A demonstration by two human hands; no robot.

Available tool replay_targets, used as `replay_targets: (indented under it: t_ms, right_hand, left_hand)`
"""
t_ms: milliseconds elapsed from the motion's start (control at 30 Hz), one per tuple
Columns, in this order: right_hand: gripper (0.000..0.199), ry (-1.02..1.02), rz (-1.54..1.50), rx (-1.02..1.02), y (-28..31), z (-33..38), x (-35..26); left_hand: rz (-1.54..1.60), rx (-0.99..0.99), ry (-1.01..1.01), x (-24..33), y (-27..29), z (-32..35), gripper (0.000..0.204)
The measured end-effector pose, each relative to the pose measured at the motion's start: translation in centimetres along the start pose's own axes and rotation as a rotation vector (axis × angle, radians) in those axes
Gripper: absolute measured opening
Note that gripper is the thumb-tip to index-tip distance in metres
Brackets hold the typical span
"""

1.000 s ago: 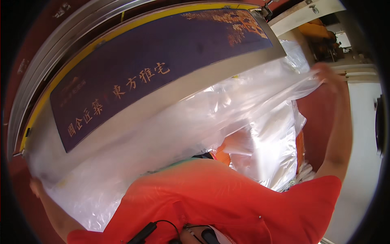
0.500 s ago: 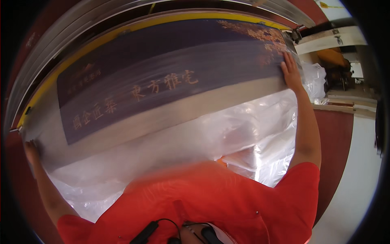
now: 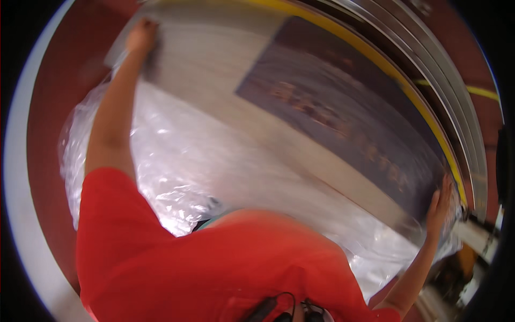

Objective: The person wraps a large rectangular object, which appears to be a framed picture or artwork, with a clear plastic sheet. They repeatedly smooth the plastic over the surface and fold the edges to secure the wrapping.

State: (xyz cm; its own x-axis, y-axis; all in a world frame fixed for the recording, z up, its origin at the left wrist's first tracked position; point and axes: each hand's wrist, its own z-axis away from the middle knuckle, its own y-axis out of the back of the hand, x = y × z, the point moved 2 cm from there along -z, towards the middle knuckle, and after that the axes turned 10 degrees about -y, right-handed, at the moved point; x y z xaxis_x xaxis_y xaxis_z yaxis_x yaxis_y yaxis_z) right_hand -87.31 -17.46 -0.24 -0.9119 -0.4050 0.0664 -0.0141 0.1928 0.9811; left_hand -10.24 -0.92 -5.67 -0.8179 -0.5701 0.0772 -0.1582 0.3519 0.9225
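Across the middle, 11 to 4 o'clock: a long flat panel (image 3: 300, 123), pale grey with a dark blue printed field and a yellow strip along its far edge; blurred.
Left hand (image 3: 141, 36): at 11 o'clock, arm stretched out, fingers clamped on the panel's left end; thumb side hidden.
Right hand (image 3: 440, 204): at 4 o'clock, palm flat against the panel's right end, fingers spread and pointing up along its edge.
Plastic film (image 3: 177, 161): clear, crinkled sheet under and just this side of the panel, running from 9 o'clock to 4 o'clock, touching its near edge.
Shirt (image 3: 214, 257): red, short-sleeved, filling 6 o'clock; black cables (image 3: 279, 308) lie on it at the lower edge.
Rails (image 3: 456, 96): curved grey metal bands beyond the panel, 1 to 3 o'clock.
Floor (image 3: 48, 123): dark red, at 9 o'clock.
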Motion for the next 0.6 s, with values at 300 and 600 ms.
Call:
replay_targets:
  t_ms: [300, 600]
  right_hand:
    - [0.025, -0.086, -0.778, -0.16, 3.4, -7.0, -16.2]
    - [0.036, 0.734, -0.504, -0.735, 2.0, 0.8, -52.5]
  left_hand:
    - [0.064, 0.146, 0.085, 3.9, 2.3, 1.9, 0.022]
    - [0.078, 0.066, 0.091, 4.5, 1.4, 0.4, 0.028]
